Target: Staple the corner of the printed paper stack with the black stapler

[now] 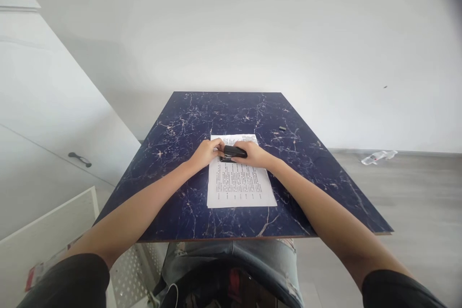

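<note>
A black stapler [236,152] sits over the upper part of a printed paper stack [240,187]. My right hand [251,153] is wrapped round its right end. At the opposite end, the bent fingers of my left hand [209,152] close on the stapler's tip; the exact finger contact is too small to make out. Beneath the stapler and my hands, some of the printed text is hidden. The sheets lie flat, their lower edges slightly out of line.
The dark blue marbled table [224,110] carries a small grey strip [282,128] right of the papers. A white cabinet [43,96] with a dark handle stands at left. On the floor at right lies a clear plastic item [378,157] near the wall.
</note>
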`<action>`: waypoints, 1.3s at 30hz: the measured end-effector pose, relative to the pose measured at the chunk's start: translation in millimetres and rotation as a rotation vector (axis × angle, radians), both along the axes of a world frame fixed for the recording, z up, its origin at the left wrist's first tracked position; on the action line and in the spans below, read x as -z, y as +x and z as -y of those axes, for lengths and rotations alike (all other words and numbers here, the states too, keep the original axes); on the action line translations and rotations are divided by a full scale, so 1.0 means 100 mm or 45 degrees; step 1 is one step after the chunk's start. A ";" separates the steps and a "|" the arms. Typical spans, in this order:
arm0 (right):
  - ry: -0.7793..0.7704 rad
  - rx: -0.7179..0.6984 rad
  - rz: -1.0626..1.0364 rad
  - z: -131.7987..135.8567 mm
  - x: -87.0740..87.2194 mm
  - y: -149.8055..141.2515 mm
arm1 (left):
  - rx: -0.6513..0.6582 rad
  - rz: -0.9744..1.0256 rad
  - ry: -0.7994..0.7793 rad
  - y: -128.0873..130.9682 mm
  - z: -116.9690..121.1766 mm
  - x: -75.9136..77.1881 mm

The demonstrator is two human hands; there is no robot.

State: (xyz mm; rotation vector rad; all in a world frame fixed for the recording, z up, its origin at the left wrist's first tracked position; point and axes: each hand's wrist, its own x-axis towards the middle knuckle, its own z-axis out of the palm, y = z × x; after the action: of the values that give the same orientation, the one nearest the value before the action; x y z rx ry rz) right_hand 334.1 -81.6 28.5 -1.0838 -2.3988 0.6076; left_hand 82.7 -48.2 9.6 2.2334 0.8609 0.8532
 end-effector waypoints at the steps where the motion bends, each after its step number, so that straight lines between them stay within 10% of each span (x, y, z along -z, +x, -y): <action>1: 0.008 -0.027 -0.004 0.00 0.00 0.02 | 0.011 -0.010 -0.005 -0.02 -0.02 -0.01; 11: -0.064 -0.094 0.207 -0.04 -0.15 0.25 | -0.198 -0.089 0.045 -0.50 -0.31 0.03; 21: -0.233 0.219 0.278 0.47 -0.17 1.85 | -0.135 -0.363 0.227 -0.41 -0.33 0.09; 27: -0.279 0.197 0.023 0.46 -0.19 2.09 | -0.149 -0.426 0.260 -0.42 -0.34 0.11; 33: 0.038 1.003 -0.565 0.15 0.16 2.32 | -0.135 -0.437 0.266 -0.44 -0.34 0.11; 39: -0.002 1.090 -0.384 0.11 0.41 2.43 | -0.138 -0.452 0.253 -0.43 -0.32 0.08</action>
State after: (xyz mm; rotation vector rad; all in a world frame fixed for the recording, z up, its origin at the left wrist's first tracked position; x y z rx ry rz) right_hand 577.6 -92.8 -12.1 -1.7055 -1.4710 0.4142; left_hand 40.0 -16.1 1.3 2.5812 1.1091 0.6194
